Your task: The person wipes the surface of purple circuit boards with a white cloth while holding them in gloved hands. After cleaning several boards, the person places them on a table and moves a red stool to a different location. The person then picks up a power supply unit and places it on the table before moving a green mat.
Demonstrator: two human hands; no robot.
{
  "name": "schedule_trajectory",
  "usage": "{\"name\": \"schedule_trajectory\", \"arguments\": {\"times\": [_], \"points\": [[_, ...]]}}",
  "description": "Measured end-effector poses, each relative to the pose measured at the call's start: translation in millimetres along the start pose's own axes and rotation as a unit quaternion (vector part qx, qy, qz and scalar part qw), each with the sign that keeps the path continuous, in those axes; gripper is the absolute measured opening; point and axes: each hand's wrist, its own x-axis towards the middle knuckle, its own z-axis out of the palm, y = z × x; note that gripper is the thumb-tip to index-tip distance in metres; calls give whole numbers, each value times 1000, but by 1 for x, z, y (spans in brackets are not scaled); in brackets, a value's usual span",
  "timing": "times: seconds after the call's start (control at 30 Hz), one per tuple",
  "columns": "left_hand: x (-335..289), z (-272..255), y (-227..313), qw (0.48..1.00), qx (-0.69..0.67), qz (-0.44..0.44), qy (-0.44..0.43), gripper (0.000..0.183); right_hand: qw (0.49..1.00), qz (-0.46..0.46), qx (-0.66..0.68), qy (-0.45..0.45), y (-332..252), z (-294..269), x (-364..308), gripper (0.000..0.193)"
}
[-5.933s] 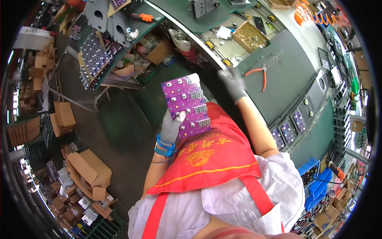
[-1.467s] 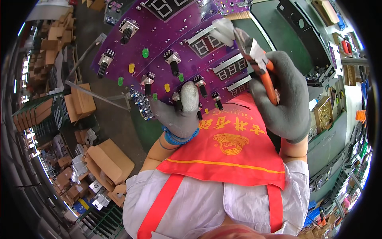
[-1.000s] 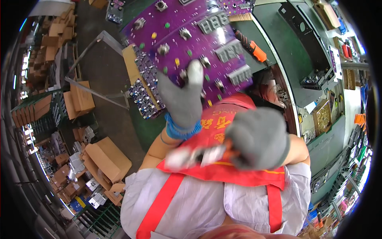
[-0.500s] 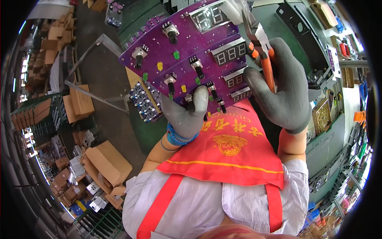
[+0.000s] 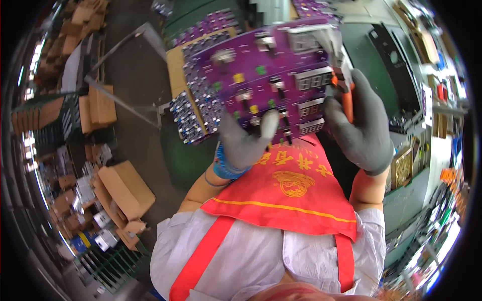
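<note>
My left hand (image 5: pixel 245 141), in a grey glove, grips a panel of purple circuit boards (image 5: pixel 216 67) by its near left edge, thumb on top. The panel carries black-shafted knobs, green and yellow parts, and several digit displays (image 5: pixel 314 80) along its right side. In my gloved right hand (image 5: pixel 364 128) are orange-handled cutting pliers (image 5: pixel 347 103), jaws pointing away by the panel's far right corner. A whitish film lies over the far display, next to the pliers' jaws. Motion blurs the panel, and whether the jaws touch it I cannot tell.
Beyond the panel lie more populated circuit boards (image 5: pixel 188 118) with cardboard strips (image 5: pixel 174 75) on a green surface. A black metal plate (image 5: pixel 396 62) lies at the right. Open cardboard boxes (image 5: pixel 131 193) stand on the floor at left, near a grey metal frame (image 5: pixel 120 103).
The panel has shifted right and nearer, uncovering more boards behind it. My hands have moved slightly right with it, and the pliers look more upright.
</note>
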Motion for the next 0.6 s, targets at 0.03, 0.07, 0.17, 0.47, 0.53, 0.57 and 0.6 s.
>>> {"name": "schedule_trajectory", "arguments": {"times": [0.03,0.07,0.17,0.47,0.53,0.57,0.6], "points": [[4,0,6,993,113,26,-18,36,1000,18,10,-3,-4,6,0,19],[4,-12,-11,972,226,29,-66,35,985,-130,-94,-66,-1,8,-2,19],[14,-28,-40,985,115,-123,-43,32,936,-239,-131,-223,-25,40,-19,20],[6,-85,2,988,152,3,26,41,988,-115,-41,-95,-37,59,23,23],[5,-96,-1,995,96,-13,18,42,994,-99,-22,-52,-41,64,28,22],[6,-96,0,995,93,-4,24,41,994,-94,-31,-42,-43,65,30,20],[8,-95,3,996,89,5,30,40,995,-76,-53,-43,-48,65,31,18]]}}
